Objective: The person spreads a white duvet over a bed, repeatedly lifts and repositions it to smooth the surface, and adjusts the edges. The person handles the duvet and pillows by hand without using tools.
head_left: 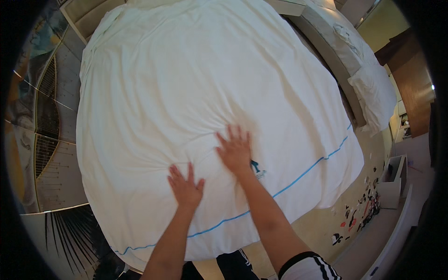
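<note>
A large white bed cover (186, 84) with a blue stripe near its front edge lies spread over a bed. My left hand (185, 186) rests flat on it with the fingers apart. Farther forward and to the right, my right hand (234, 150) presses on the same cloth, fingers spread. Wrinkles fan out from both hands. Just right of my right wrist a small dark teal mark (257, 169) shows on the cover, partly hidden by the forearm. Neither hand holds anything.
A second bed (326, 42) with rumpled white bedding stands at the right. A decorated panel wall (46, 107) runs along the left. On the floor at the right lie several scattered small pieces (352, 217), near a white open cabinet (393, 182).
</note>
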Tool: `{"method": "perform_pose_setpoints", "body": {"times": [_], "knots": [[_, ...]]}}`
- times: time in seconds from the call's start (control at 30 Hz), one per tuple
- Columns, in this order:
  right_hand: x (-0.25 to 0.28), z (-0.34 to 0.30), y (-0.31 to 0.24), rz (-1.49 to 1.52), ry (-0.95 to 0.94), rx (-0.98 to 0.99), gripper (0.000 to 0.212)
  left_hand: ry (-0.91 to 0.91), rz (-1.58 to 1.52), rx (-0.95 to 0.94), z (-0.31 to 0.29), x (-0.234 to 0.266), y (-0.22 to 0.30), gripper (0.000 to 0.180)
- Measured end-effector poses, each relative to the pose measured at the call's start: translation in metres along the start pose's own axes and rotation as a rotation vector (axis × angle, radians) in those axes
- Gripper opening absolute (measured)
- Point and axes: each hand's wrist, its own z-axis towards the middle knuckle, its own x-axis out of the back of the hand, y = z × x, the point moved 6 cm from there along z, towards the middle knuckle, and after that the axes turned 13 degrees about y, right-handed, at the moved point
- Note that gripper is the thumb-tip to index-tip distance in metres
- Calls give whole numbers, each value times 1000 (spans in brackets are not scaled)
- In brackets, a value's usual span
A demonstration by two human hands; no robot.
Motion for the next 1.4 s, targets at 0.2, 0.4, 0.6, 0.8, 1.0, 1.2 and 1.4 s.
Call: {"method": "perform_pose_setpoints", "body": {"times": [0.2,0.4,0.6,0.8,1.0,1.2,1.4], "knots": [[109,-94,207,-422,-98,-386,49,-163,-197,-312,-73,-10,144,56],[149,-180,168,-311,-93,-434,50,-316,-121,-314,-168,4,162,58],[226,-301,139,-88,-166,-262,50,-481,64,-155,-221,24,139,68],[316,-410,306,-275,-335,-1038,62,-733,5,111,-302,13,159,77],[348,-387,456,407,159,-1279,80,-987,-273,-231,-338,-47,275,71],[325,-310,639,163,427,-1210,89,-965,-829,551,-333,-91,443,54],[325,-248,711,714,-155,-1045,59,-784,-1259,1251,-314,-134,635,31]]}}
